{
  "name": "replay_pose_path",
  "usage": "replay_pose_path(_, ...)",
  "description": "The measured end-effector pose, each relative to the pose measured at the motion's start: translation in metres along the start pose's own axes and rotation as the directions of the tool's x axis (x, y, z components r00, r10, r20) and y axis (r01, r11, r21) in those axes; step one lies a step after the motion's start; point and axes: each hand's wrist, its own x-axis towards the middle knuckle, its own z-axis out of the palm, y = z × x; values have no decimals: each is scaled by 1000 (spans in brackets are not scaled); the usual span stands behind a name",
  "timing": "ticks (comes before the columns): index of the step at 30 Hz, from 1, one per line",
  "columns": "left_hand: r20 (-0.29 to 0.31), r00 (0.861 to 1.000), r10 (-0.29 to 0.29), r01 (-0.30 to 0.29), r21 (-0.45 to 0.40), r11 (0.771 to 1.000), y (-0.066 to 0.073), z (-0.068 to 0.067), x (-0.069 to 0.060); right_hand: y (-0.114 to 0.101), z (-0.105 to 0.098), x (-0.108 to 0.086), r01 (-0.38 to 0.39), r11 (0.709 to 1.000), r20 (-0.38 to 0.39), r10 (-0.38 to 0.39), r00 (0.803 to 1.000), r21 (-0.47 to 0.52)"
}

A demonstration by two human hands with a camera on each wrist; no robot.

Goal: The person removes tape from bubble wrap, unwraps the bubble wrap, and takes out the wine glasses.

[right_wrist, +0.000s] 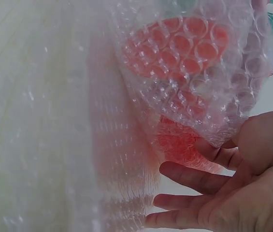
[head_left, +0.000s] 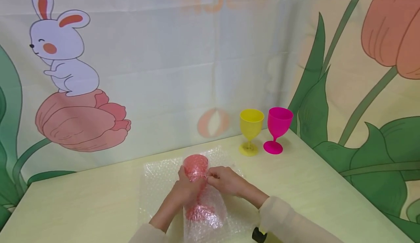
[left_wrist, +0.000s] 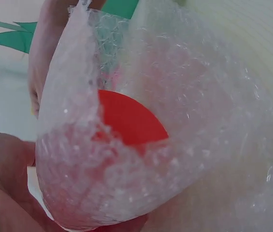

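A red goblet [head_left: 196, 160] lies on a sheet of bubble wrap [head_left: 160, 184], its bowl toward the wall and its foot toward me. One layer of the wrap is folded over the goblet. My left hand [head_left: 187, 191] grips the wrapped goblet around its bowl. In the left wrist view, the red foot [left_wrist: 131, 118] shows inside the open end of the wrap. On the other side, my right hand [head_left: 226, 180] pinches an edge of the wrap beside the bowl. The right wrist view shows thumb and index finger on a wrap corner, with the other fingers [right_wrist: 189, 200] extended.
A yellow goblet [head_left: 251, 126] and a magenta goblet [head_left: 279, 126] stand upright at the table's back right. By my right sleeve lies a small black object [head_left: 259, 234], partly cut off by the frame. A printed cloth [head_left: 157, 71] hangs behind the table [head_left: 82, 199].
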Motion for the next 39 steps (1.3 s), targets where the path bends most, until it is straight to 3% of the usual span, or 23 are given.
replay_pose_path(6, -51, 998, 24, -25, -10, 1000, -1, 3, 4, 2, 1, 0, -6, 1000, -13, 6, 1000, -17)
replay_pose_path(9, -48, 998, 30, -31, 0, 1000, -1, 2, 5, 2, 0, 0, 3, 999, 0, -3, 1000, -37)
replay_pose_path(14, -79, 994, 70, -67, 39, 997, -5, 0, 9, 3, 1, 1, 70, 995, -2, -70, 998, -69)
replay_pose_path(20, -92, 989, 114, -120, -57, 991, -10, 0, 12, 5, 4, 1, 93, 991, -38, -97, 995, -97)
replay_pose_path(24, -79, 991, 107, -114, -81, 990, -9, 0, 12, 5, 7, -1, 61, 994, -100, -70, 993, -90)
replay_pose_path(30, -90, 989, 116, -124, -82, 989, -7, 0, 12, 4, 8, -4, 88, 989, -216, -113, 970, -123)
replay_pose_path(35, -96, 987, 126, -135, -86, 987, -7, 2, 12, 3, 9, -5, 166, 956, -236, -224, 946, -241)
replay_pose_path(39, -106, 988, 112, -121, -85, 989, -7, 4, 12, 2, 10, -6, 187, 926, -248, -275, 929, -327)
